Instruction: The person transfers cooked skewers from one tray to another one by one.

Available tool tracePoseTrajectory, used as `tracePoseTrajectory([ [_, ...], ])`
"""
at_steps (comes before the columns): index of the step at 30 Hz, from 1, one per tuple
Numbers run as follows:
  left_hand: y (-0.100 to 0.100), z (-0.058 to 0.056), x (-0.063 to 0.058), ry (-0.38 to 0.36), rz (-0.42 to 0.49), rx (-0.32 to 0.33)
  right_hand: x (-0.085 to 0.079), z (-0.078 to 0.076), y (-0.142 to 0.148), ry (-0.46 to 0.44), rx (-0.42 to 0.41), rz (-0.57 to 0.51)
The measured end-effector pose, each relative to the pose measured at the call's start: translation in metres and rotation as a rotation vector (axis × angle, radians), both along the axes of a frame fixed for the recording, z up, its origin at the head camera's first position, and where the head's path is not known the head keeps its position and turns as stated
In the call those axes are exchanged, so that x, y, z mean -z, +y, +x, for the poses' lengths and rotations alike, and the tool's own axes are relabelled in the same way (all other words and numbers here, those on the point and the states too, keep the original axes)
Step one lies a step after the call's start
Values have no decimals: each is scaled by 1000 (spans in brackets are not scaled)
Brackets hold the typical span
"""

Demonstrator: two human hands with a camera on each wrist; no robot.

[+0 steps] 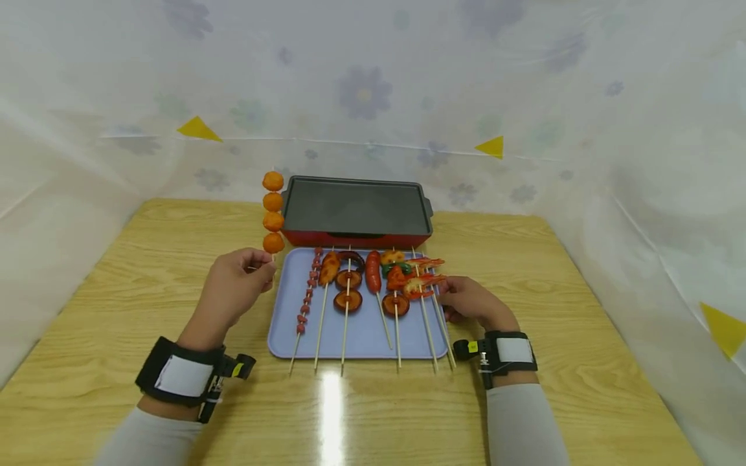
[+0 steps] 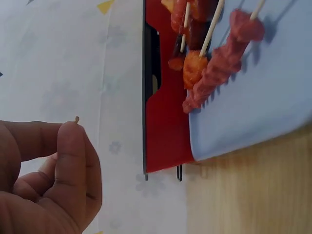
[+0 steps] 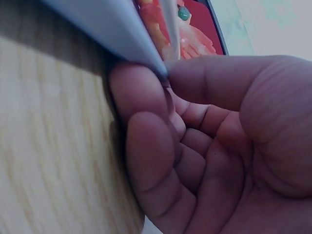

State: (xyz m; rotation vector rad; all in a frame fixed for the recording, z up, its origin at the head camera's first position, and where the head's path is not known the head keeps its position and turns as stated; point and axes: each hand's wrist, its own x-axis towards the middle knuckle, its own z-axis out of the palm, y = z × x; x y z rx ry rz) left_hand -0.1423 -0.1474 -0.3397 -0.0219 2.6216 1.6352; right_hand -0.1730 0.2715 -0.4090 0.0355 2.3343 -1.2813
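Note:
My left hand (image 1: 240,285) pinches the stick of a skewer of orange balls (image 1: 273,221), held upright left of the tray. In the left wrist view only the stick's tip (image 2: 77,119) pokes out between thumb and forefinger. My right hand (image 1: 474,303) grips the right rim of the lavender tray (image 1: 361,338). The right wrist view has the thumb above the tray edge (image 3: 114,34) and curled fingers below it. Several skewers lie on the tray, including small pink pieces (image 1: 306,294), mushroom slices (image 1: 348,300), a sausage (image 1: 373,272) and shrimp (image 1: 421,285).
A rectangular red-and-black grill pan (image 1: 355,207) stands directly behind the tray. Both are on a wood-grain table (image 1: 233,414). A floral sheet (image 1: 361,58) with yellow triangles hangs behind and along the sides. Skewer sticks overhang the tray's front edge.

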Motion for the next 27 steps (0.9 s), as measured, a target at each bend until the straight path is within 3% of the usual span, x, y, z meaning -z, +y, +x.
tracePoseTrajectory([
  [6,7,8,13,-77,-101,96,-2,2,0,-8,-5,-22],
  [12,9,18,23,-99,-167,163,-2,3,1,-14,4,-20],
  [18,9,24,30,-131,-176,187,-4,3,0,-19,10,-13],
  [27,13,26,38,-191,-185,179,-22,9,-9,-21,-3,-11],
])
